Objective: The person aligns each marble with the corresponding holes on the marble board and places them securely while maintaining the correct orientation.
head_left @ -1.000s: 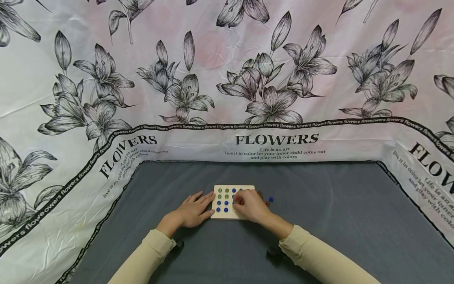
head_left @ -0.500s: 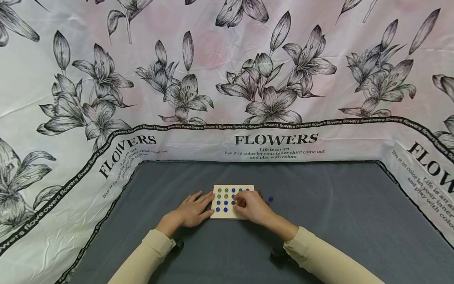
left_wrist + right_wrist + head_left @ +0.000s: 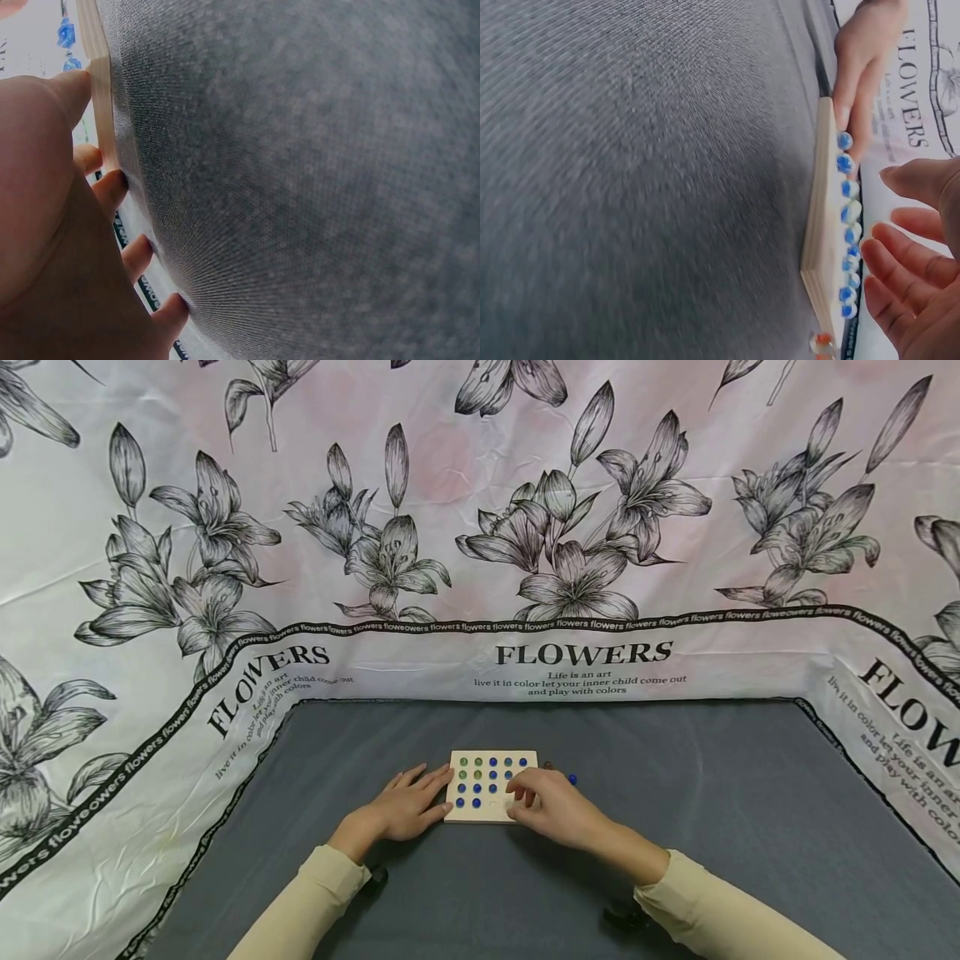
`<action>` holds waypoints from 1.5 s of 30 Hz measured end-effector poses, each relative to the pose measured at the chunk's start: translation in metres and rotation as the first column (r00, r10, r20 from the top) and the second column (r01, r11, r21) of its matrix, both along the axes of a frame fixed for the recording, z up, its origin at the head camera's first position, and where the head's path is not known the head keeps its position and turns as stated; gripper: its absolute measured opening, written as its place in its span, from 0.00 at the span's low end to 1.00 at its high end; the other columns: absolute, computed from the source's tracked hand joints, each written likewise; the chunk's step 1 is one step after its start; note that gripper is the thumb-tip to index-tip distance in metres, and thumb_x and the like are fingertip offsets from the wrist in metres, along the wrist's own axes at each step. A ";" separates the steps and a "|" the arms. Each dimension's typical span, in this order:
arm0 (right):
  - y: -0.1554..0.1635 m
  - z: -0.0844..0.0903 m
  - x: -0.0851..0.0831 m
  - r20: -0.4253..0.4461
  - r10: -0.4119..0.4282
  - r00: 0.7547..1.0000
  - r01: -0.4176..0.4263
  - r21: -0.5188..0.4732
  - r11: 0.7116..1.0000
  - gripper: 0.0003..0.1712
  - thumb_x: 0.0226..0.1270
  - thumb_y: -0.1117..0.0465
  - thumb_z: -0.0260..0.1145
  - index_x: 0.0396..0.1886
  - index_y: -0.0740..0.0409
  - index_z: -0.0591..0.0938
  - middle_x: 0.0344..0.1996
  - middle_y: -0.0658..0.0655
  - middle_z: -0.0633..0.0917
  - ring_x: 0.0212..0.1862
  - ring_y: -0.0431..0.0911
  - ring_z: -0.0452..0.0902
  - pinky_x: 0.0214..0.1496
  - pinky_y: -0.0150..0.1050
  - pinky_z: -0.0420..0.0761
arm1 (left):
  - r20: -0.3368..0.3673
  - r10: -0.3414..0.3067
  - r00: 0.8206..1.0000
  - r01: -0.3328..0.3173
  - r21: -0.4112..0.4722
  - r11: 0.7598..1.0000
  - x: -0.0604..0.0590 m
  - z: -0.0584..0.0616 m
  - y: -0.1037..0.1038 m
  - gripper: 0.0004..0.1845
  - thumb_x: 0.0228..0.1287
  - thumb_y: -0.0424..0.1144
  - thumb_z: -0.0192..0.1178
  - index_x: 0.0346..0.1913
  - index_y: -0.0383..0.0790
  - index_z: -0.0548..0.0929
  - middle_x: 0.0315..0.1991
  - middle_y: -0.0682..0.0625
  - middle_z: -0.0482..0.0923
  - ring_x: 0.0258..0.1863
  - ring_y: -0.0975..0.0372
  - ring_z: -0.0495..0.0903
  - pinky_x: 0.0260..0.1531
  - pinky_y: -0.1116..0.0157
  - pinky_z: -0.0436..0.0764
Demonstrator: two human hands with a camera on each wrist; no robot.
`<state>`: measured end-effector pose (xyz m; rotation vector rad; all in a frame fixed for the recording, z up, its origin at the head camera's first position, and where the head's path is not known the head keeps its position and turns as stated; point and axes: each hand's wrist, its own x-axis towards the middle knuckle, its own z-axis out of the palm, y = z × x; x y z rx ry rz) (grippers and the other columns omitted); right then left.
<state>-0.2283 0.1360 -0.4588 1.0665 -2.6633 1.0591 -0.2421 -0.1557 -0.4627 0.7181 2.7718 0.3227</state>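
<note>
A pale wooden board (image 3: 468,817) lies on the grey cloth, bearing rows of green marbles (image 3: 463,774) and blue marbles (image 3: 492,788). At its left edge my left hand (image 3: 397,808) lies with fingers extended; in the left wrist view its thumb touches the board's side (image 3: 101,97). Over the board's right part hovers my right hand (image 3: 562,808), thumb and fingers apart. Nothing shows between those fingers in the right wrist view, where blue-and-white marbles (image 3: 850,214) line the board top. The hand hides the board's right portion. A bare hole (image 3: 492,803) shows in the front row.
Beyond the board's right edge lie a loose brown marble (image 3: 548,766) and a loose blue marble (image 3: 573,779), partly behind my right hand. An orange-and-clear marble (image 3: 823,342) shows near the board's end. A floral cloth (image 3: 585,664) borders the grey surface (image 3: 712,793) at the back.
My right hand has shifted to the right, and its fingertips have gone from close together to apart. More blue marbles on the board are uncovered. The left hand stays in place.
</note>
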 end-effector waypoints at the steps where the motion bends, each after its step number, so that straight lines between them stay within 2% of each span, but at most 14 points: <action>1: 0.002 0.002 0.001 0.001 -0.003 1.000 0.003 0.001 1.000 0.11 0.66 0.64 0.73 0.47 0.62 0.87 0.37 0.54 0.86 0.35 0.44 0.81 0.37 0.37 0.82 | 0.001 0.000 1.000 0.000 0.002 1.000 0.000 0.000 0.000 0.34 0.82 0.56 0.46 0.83 0.49 0.56 0.82 0.51 0.52 0.81 0.44 0.49 0.76 0.39 0.50; 7: 0.018 0.009 0.005 -0.003 -0.017 1.000 0.017 0.004 1.000 0.10 0.66 0.64 0.74 0.45 0.61 0.87 0.36 0.54 0.85 0.34 0.45 0.79 0.36 0.37 0.81 | 0.008 -0.003 1.000 0.003 0.006 1.000 0.000 -0.001 0.000 0.33 0.82 0.56 0.46 0.83 0.49 0.56 0.82 0.51 0.52 0.81 0.44 0.48 0.76 0.39 0.49; 12: 0.033 0.015 0.006 0.003 -0.040 0.999 0.040 -0.003 0.999 0.10 0.65 0.65 0.75 0.44 0.61 0.86 0.35 0.55 0.84 0.35 0.47 0.80 0.36 0.41 0.82 | 0.010 -0.004 1.000 0.004 0.003 1.000 -0.001 -0.002 -0.001 0.33 0.82 0.55 0.46 0.83 0.48 0.56 0.82 0.50 0.52 0.81 0.44 0.48 0.76 0.38 0.48; 23: 0.057 0.024 0.003 -0.010 -0.108 0.994 0.108 0.013 0.994 0.11 0.65 0.64 0.76 0.46 0.54 0.87 0.40 0.54 0.86 0.37 0.43 0.79 0.36 0.40 0.81 | 0.017 -0.005 1.000 0.005 0.006 1.000 0.001 -0.001 -0.001 0.34 0.82 0.55 0.46 0.83 0.48 0.55 0.82 0.50 0.52 0.81 0.43 0.47 0.76 0.38 0.48; 30: 0.071 0.019 -0.007 -0.020 -0.129 0.991 0.130 0.041 0.991 0.11 0.67 0.66 0.73 0.48 0.60 0.87 0.42 0.55 0.86 0.39 0.43 0.79 0.36 0.42 0.81 | 0.009 -0.003 1.000 0.003 0.008 1.000 -0.001 -0.006 -0.002 0.35 0.82 0.57 0.45 0.83 0.49 0.55 0.83 0.51 0.50 0.81 0.44 0.47 0.76 0.38 0.46; 34: 0.078 0.012 -0.015 -0.011 -0.144 0.990 0.144 0.036 0.989 0.11 0.67 0.67 0.73 0.48 0.62 0.86 0.41 0.53 0.85 0.38 0.39 0.78 0.36 0.39 0.81 | 0.011 0.002 1.000 -0.002 0.016 1.000 -0.002 -0.009 -0.003 0.35 0.82 0.58 0.45 0.83 0.51 0.55 0.83 0.52 0.50 0.81 0.45 0.47 0.76 0.38 0.46; 39: 0.083 0.007 -0.023 0.025 -0.162 0.986 0.161 0.040 0.986 0.11 0.68 0.66 0.72 0.49 0.63 0.86 0.42 0.56 0.86 0.38 0.41 0.78 0.37 0.37 0.80 | 0.006 0.004 1.000 -0.004 0.015 1.000 -0.004 -0.014 -0.004 0.34 0.82 0.59 0.45 0.83 0.52 0.55 0.83 0.54 0.50 0.81 0.45 0.47 0.76 0.39 0.46; 45: 0.088 0.001 -0.032 0.087 -0.175 0.981 0.171 0.045 0.984 0.14 0.69 0.64 0.72 0.51 0.65 0.85 0.45 0.58 0.86 0.40 0.43 0.79 0.41 0.39 0.82 | 0.005 0.006 1.000 -0.007 0.011 1.000 -0.006 -0.014 -0.005 0.35 0.81 0.59 0.44 0.83 0.53 0.54 0.83 0.54 0.49 0.82 0.46 0.46 0.77 0.39 0.46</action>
